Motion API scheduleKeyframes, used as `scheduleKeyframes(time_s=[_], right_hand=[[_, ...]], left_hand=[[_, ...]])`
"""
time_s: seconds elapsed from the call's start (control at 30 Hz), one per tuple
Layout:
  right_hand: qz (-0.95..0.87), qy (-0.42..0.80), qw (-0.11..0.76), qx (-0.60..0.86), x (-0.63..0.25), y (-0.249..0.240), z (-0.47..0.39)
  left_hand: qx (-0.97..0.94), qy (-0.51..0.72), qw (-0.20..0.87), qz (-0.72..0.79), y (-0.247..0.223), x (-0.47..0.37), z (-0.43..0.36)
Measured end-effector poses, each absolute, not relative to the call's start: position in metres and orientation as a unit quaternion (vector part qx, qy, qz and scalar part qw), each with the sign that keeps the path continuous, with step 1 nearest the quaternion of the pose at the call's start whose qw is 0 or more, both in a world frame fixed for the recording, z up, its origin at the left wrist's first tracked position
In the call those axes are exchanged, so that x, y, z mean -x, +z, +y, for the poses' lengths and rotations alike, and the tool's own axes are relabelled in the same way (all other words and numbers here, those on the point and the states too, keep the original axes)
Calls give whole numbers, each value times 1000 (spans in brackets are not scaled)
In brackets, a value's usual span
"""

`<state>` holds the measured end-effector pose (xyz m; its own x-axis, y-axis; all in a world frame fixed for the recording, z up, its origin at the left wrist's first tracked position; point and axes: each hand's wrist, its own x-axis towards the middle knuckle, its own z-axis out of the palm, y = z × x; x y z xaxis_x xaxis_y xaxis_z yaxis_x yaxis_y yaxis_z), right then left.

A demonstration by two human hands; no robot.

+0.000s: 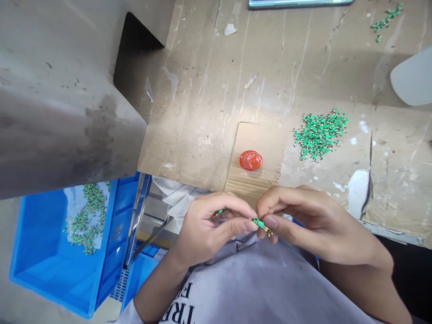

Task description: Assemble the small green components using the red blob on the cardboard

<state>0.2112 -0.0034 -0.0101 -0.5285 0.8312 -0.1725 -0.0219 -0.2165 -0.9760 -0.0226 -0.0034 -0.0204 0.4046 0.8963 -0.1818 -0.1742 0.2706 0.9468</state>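
Note:
My left hand (212, 225) and my right hand (303, 220) meet just off the table's front edge, fingertips nearly touching. Between the thumbs and forefingers of both is a small green part with yellow ends (261, 224); its exact kind is too small to make out. More green bits (221, 210) show inside the curl of my left fingers. Beyond the hands, a round red lid-like dish (251, 160) sits on a piece of cardboard (253, 135). To its right lies a loose heap of similar small green parts (320, 134).
A large metal housing (67, 90) fills the left. Below it, a blue crate (50, 265) holds many green parts (89, 216). A few more parts (386, 20) lie at the far right, near a white rounded object (413, 78). A flat device edge (300, 4) shows at the top.

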Motion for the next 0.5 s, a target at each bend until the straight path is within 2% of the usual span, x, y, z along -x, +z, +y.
scheduleKeyframes(time_s=[0.27,0.4,0.5], right_hand=[[-550,658,333,391,-210,-8,-11],[-618,559,362,417,-206,-7,-18],[-672,466,386,428,-205,-10,-21]], left_hand=[[-539,409,623,393,-20,21,-3],[-567,433,572,405,-15,18,-5],[-527,428,592,433,-10,17,-7]])
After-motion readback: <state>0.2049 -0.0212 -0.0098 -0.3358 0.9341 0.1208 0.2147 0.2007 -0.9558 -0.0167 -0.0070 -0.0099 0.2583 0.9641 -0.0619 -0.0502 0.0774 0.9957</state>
